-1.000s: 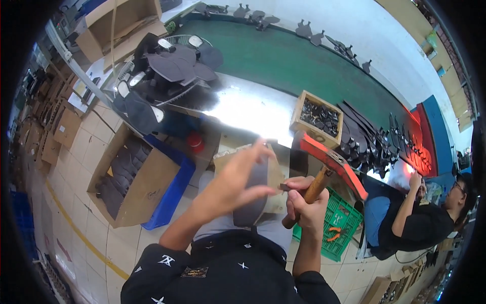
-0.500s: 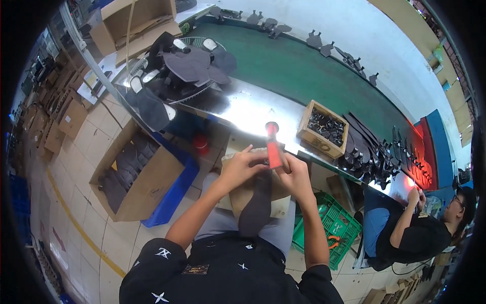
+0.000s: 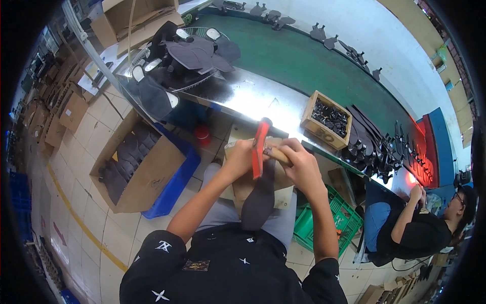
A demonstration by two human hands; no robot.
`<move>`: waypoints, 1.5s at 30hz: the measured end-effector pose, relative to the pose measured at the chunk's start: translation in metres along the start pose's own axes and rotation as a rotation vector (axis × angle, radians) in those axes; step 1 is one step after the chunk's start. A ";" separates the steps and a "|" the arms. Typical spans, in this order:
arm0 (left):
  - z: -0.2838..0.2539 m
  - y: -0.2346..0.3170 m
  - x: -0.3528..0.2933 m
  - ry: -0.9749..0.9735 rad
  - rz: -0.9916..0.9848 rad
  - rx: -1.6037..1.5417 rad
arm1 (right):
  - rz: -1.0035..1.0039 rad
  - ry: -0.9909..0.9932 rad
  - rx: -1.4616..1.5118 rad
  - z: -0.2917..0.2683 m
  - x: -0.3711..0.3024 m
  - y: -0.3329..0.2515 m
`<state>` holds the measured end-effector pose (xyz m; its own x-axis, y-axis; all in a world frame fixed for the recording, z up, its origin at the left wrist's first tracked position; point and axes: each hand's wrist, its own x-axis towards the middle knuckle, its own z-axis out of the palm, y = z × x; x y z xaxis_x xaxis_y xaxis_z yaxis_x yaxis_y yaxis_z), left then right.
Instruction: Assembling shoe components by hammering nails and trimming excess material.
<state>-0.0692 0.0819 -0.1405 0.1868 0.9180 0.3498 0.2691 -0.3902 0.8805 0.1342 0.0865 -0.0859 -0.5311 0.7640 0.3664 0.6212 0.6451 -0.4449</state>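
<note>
My right hand [image 3: 302,163] is closed round the wooden handle of a hammer [image 3: 260,148] with a red head. The hammer head hangs over the fingers of my left hand [image 3: 240,161]. That hand is bent inward, fingers closed at the far end of a dark grey sole-shaped piece [image 3: 257,206]; what the fingertips pinch is hidden behind the hammer. The sole piece lies lengthwise, its rounded end toward my lap, on a pale wooden block or board [image 3: 283,197] between my knees.
Ahead runs a metal-edged bench with a green belt [image 3: 298,66]. On it stand a wooden box [image 3: 316,134] of small black parts and a wire basket [image 3: 212,81] of grey pieces. A carton [image 3: 152,177] stands left, a green crate [image 3: 331,218] right. A co-worker [image 3: 420,228] sits right.
The hammer head has swung left and tilted, coming over my left hand, and its wooden handle now shows. My right hand has shifted slightly right.
</note>
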 end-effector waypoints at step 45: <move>0.001 0.004 -0.008 -0.054 0.166 0.403 | 0.188 0.226 0.244 -0.038 -0.071 -0.048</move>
<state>-0.0685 0.0728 -0.1401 0.3043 0.8400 0.4493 0.5764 -0.5379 0.6152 0.1638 0.0020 -0.0597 -0.2634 0.8689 0.4191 0.5259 0.4935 -0.6927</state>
